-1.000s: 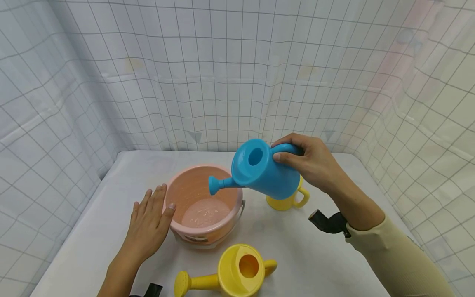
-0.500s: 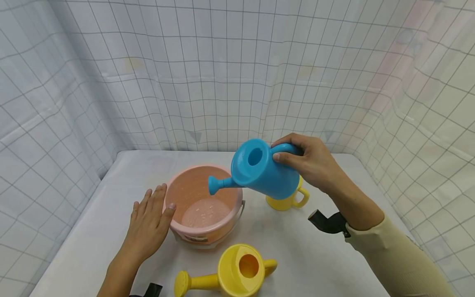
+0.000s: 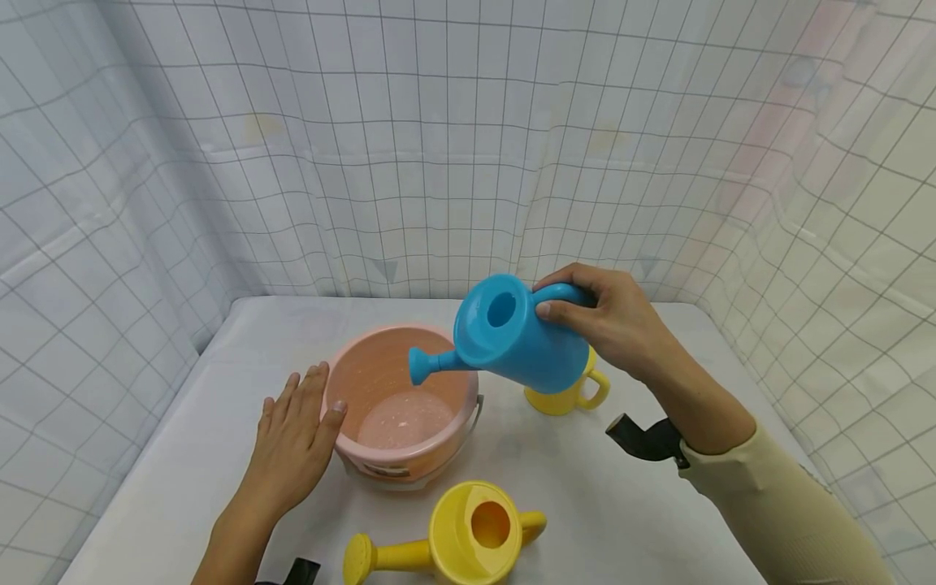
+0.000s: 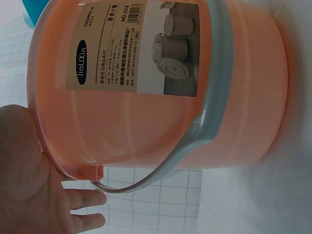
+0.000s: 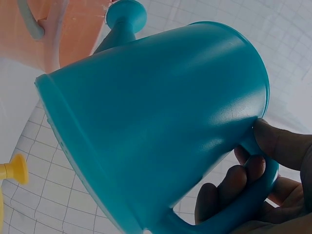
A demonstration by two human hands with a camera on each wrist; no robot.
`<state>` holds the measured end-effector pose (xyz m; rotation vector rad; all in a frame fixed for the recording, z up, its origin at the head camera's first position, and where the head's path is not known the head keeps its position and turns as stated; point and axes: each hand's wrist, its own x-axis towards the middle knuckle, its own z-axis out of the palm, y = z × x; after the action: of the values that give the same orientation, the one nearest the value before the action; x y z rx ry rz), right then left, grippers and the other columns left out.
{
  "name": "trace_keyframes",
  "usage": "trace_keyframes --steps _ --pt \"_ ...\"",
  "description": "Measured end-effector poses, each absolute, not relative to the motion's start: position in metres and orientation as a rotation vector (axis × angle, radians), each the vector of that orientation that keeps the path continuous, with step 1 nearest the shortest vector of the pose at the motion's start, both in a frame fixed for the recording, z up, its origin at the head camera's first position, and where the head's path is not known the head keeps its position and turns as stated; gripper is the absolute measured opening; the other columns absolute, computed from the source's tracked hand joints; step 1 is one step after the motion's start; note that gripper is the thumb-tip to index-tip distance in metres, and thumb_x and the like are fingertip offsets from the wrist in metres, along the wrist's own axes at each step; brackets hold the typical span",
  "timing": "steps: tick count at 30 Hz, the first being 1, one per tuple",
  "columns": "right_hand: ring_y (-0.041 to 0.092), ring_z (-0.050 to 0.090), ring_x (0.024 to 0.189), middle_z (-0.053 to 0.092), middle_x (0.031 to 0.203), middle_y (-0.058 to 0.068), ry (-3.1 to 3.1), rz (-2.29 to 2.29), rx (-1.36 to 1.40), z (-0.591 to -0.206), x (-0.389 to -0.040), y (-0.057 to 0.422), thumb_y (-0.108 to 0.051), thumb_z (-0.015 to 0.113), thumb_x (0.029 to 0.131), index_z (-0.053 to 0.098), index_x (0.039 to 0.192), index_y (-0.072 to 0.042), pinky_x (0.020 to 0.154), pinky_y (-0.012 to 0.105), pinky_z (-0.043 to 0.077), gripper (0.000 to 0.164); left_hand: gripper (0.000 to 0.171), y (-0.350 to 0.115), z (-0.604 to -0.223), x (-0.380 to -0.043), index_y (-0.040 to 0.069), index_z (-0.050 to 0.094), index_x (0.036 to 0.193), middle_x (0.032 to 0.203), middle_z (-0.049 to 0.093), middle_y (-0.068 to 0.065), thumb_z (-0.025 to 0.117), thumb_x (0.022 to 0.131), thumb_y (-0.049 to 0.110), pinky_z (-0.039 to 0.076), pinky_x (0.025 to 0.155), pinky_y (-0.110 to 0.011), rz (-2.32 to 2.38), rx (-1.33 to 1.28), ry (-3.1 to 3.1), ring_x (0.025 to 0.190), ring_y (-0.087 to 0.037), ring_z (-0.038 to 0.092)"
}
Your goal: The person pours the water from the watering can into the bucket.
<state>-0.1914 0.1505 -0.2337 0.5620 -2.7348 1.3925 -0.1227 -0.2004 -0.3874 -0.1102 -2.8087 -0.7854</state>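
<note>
My right hand [image 3: 610,317] grips the handle of a blue watering can [image 3: 537,349], its fingers curled through the handle in the right wrist view. The can is tilted left, with its spout [image 3: 431,363] over the opening of a pink bucket [image 3: 409,448]. Some liquid glistens on the bucket's bottom. Against the bucket's left rim rests my left hand [image 3: 292,439], fingers straight. In the left wrist view the bucket's label [image 4: 131,48] and grey handle [image 4: 217,87] face the camera. Whether water leaves the spout is too small to tell.
A yellow watering can [image 3: 471,536] stands at the front of the white table [image 3: 600,504]. Behind the blue can, partly hidden, is a yellow cup-like vessel with a handle [image 3: 559,402]. Checked curtains [image 3: 468,162] enclose the back and sides.
The blue watering can has shifted very slightly left, along with my right hand. My left hand and the bucket have stayed in place.
</note>
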Motion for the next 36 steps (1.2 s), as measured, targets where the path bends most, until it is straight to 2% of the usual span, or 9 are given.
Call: trace_keyframes --steps 24,36 --pt "0.031 0.059 0.114 0.063 0.120 0.007 -2.738 1.373 0.565 -0.2352 -0.1925 0.1493 -0.025 0.065 0.090 0.061 0.115 -0.012 0.099 0.058 0.043 0.029 0.062 -0.1999 -0.3879 -0.1226 0.016 0.011 0.153 0.155 0.022 -0.021 0.030 0.101 0.043 0.003 0.110 -0.068 -0.772 -0.108 -2.803 0.145 -0.042 0.009" --pt "0.030 0.059 0.113 0.063 0.120 0.007 -2.735 1.378 0.579 -0.2360 -0.1930 0.1498 -0.025 0.065 0.090 0.062 0.115 -0.012 0.099 0.058 0.043 0.028 0.062 -0.2000 -0.3880 -0.1223 0.016 0.011 0.153 0.155 0.022 -0.021 0.030 0.101 0.043 0.000 0.111 -0.066 -0.778 -0.108 -2.806 0.146 -0.042 0.008"
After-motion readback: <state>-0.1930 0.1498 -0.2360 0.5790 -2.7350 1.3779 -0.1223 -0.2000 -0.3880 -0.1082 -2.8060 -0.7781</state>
